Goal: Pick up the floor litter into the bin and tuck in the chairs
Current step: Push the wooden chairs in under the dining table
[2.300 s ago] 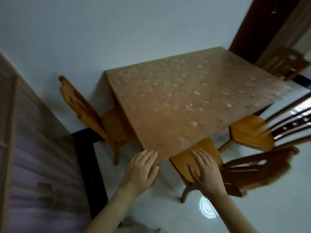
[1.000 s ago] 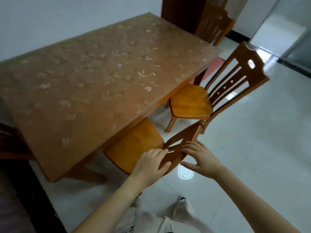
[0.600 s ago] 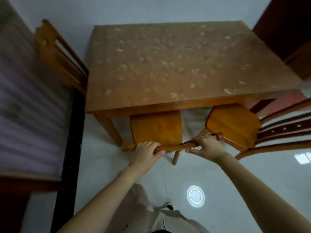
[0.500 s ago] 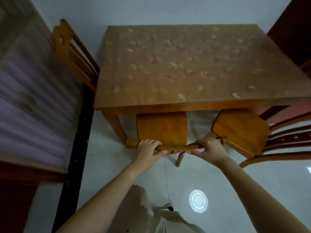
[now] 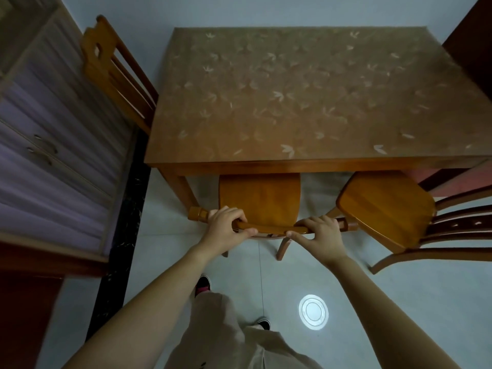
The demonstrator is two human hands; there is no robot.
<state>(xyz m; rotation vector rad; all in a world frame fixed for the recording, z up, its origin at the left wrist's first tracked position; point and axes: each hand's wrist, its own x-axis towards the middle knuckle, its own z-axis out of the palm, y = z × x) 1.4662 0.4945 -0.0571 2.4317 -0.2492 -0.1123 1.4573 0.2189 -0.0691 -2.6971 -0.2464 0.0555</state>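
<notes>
A wooden chair [image 5: 259,201] stands square to the near edge of the wooden table [image 5: 306,97], its seat partly under the tabletop. My left hand [image 5: 226,226] grips the left part of its top rail and my right hand [image 5: 319,233] grips the right part. A second chair [image 5: 388,209] stands at an angle to the right, its seat mostly out from under the table. A third chair [image 5: 117,73] sits at the table's left end. No litter or bin shows.
A cabinet with pale drawers [image 5: 53,145] fills the left side, beside a dark floor strip [image 5: 125,235]. A dark wooden door [image 5: 474,41] is at the far right. My legs and shoes [image 5: 203,283] are on the pale tiled floor below.
I have turned to face the table's near edge and taken hold of the chair's top rail with both hands. The chair now stands straight with its seat further under the table.
</notes>
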